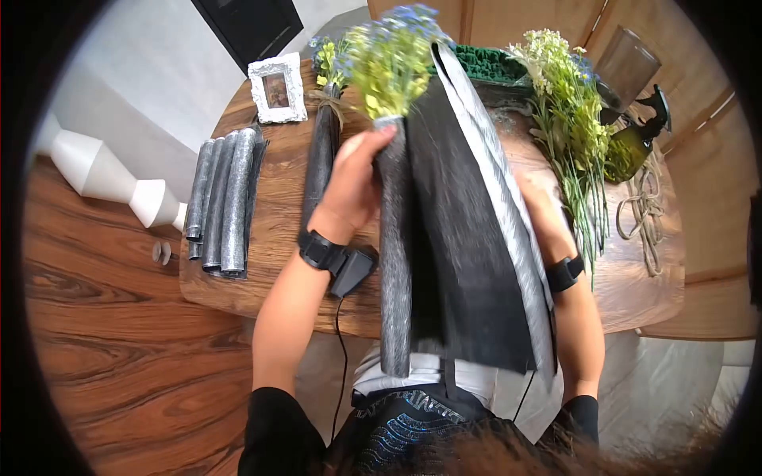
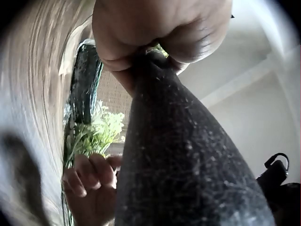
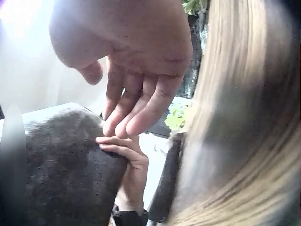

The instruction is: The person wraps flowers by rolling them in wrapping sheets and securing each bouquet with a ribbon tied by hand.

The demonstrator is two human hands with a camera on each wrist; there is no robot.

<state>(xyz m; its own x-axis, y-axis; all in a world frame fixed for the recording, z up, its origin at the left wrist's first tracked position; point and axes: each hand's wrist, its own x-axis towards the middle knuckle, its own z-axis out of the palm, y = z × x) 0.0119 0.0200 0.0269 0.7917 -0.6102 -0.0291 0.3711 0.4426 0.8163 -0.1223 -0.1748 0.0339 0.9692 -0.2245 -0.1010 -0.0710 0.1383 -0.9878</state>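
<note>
My left hand (image 1: 353, 178) grips a bunch of artificial flowers (image 1: 389, 67), blue and yellow-green, at the top of a dark grey fibrous wrapping sheet (image 1: 468, 230). The sheet's left side curls into a tube around the stems, while the rest hangs loose and spread to the right, its edge silvery. In the left wrist view, the fingers close around the narrow neck of the dark wrap (image 2: 178, 150). Beyond the sheet's right edge is my right hand (image 1: 540, 206), partly hidden by it in the head view. The right wrist view shows its fingers (image 3: 155, 106) loosely extended, pinching nothing.
Rolled dark sheets (image 1: 230, 198) lie at the table's left, below a white picture frame (image 1: 278, 89). A wrapped, twine-tied bouquet (image 1: 321, 151) lies beside them. More flowers (image 1: 567, 111), a spray bottle (image 1: 635, 147), twine (image 1: 647, 210) and a green foam-like block (image 1: 484, 65) occupy the right and back.
</note>
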